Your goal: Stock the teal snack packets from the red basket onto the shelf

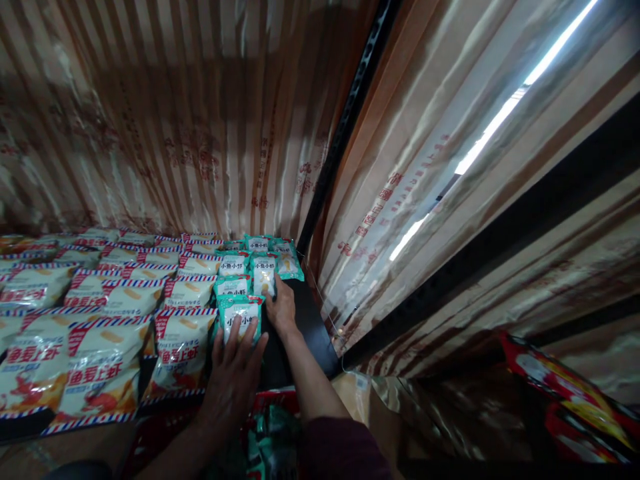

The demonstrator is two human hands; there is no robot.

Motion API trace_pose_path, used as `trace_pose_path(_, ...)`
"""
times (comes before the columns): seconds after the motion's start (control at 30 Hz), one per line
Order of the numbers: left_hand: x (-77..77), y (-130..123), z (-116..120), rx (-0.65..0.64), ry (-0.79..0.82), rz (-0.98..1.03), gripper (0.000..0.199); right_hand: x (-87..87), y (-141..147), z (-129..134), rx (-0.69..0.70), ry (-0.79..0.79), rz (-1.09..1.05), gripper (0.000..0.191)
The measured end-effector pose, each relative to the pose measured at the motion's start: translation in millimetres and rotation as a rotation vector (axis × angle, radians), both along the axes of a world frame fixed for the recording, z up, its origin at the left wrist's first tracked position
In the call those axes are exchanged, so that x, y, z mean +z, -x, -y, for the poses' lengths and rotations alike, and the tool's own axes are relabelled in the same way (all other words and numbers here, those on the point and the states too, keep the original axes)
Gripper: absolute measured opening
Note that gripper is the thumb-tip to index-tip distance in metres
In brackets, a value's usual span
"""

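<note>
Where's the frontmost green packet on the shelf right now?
In the head view, left of and below centre: the frontmost green packet has the left hand over its lower front, immediately right of the striped-edge bags.

Dim overall, glaring white light through a gap (493, 129) in the fabric (420, 113), shadowy bottom edge.

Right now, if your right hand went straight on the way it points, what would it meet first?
Probably the green packet just ahead of the right hand; they may already touch, as depth is unclear.
</note>
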State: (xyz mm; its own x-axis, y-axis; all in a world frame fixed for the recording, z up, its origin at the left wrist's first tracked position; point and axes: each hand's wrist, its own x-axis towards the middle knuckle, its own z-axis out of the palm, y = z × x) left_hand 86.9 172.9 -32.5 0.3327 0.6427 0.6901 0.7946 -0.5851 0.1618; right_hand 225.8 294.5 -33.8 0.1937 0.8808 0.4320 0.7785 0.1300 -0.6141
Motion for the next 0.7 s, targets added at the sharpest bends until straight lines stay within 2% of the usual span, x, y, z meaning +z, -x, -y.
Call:
trace_pose_path(0.13, -2.7, 1, -1, -0.002, -0.003, 0.005, 0.039, -1.4, -1, -3, 0.004, 0.015, -0.004, 0.049)
trace_pose_path(0.33, -4.2, 1, 0, -0.015, -0.005, 0.001, 0.041, -2.7, -3, 13, -0.009, -0.1, -0.011, 0.048)
trace_pose_path(0.53, -3.9, 0, 11, -0.036, -0.001, 0.02, 0.043, 6.3, -4, 55, -0.021, -0.164, -0.019, 0.042)
trace_pose_path(0.7, -6.1, -4, 37, -0.129, 0.032, -0.042, 0.04, 6.5, 0, 111, -0.049, -0.249, -0.097, 0.036)
